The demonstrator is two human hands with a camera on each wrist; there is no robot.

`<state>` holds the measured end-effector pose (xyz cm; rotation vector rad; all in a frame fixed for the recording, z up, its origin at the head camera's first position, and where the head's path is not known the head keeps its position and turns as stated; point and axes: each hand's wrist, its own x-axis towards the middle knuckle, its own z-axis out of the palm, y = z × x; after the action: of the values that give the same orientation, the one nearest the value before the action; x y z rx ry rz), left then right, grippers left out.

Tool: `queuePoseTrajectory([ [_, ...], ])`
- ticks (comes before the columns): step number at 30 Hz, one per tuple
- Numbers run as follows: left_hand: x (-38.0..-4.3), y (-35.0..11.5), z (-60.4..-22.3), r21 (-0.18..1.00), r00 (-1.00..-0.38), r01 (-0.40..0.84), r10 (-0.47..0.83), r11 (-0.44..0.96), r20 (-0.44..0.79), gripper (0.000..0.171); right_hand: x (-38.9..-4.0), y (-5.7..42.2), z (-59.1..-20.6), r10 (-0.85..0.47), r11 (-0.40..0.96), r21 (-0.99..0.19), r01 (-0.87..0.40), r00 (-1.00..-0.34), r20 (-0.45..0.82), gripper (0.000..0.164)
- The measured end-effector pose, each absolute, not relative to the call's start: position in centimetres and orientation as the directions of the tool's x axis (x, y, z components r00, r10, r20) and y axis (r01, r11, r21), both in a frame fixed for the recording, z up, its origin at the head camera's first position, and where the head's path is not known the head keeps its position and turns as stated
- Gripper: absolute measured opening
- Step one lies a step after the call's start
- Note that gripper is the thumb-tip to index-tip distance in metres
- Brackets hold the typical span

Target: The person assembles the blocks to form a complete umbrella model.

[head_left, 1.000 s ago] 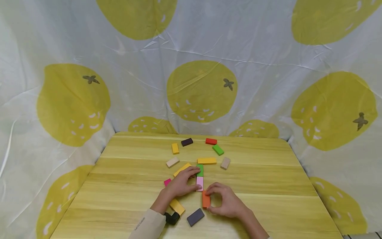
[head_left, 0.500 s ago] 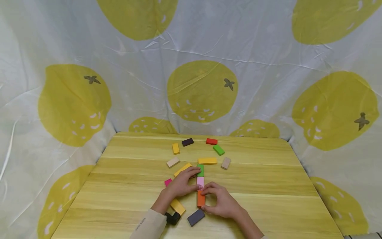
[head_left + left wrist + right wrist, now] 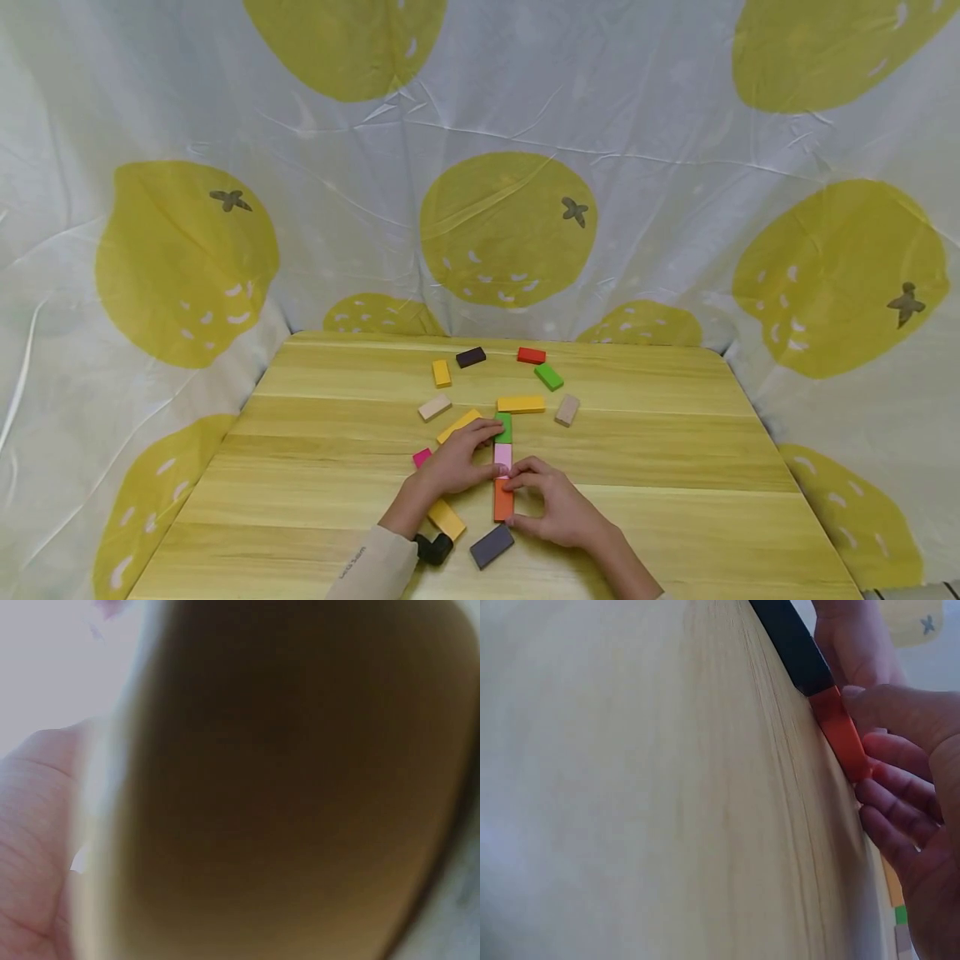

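My right hand (image 3: 566, 505) pinches an orange wooden block (image 3: 502, 500) between thumb and fingers, at its two ends. In the right wrist view the same orange block (image 3: 840, 735) lies flat, with a dark grey block (image 3: 795, 652) close by. My left hand (image 3: 459, 458) rests its fingertips on a green block (image 3: 504, 417) and its thumb on a pink block (image 3: 502, 454). Green, pink and orange form one straight line, end to end. A blurred sleeve (image 3: 285, 780) fills most of the left wrist view, hiding the fingertips.
Toward the back lie a long yellow block (image 3: 521, 404), a red block (image 3: 532, 355), a second green block (image 3: 549, 377) and a black block (image 3: 471, 357). A dark grey block (image 3: 492, 547) sits nearest me. Under the left forearm is a yellow block (image 3: 447, 521).
My right hand has slid the orange block left, from beside the line into place at the near end of the pink block. The left hand has stayed put.
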<state>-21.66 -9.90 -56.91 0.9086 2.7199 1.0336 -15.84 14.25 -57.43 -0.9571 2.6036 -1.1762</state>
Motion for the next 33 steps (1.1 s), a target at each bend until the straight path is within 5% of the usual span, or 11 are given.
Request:
queuePoseTrajectory([
  [22, -21.38, -9.97, -56.94, 0.611, -0.823, 0.484, 0.563, 0.626, 0.077, 0.070, -15.90, 14.33, -57.68, -0.597, 0.477, -0.725, -0.496, -0.789, 0.147, 0.036],
  [33, -21.15, -10.37, -56.96, 0.607, -0.802, 0.488, 0.597, 0.627, 0.028, 0.093, -16.06, 14.84, -58.23, -0.570, 0.424, -0.745, -0.514, -0.791, 0.222, 0.034],
])
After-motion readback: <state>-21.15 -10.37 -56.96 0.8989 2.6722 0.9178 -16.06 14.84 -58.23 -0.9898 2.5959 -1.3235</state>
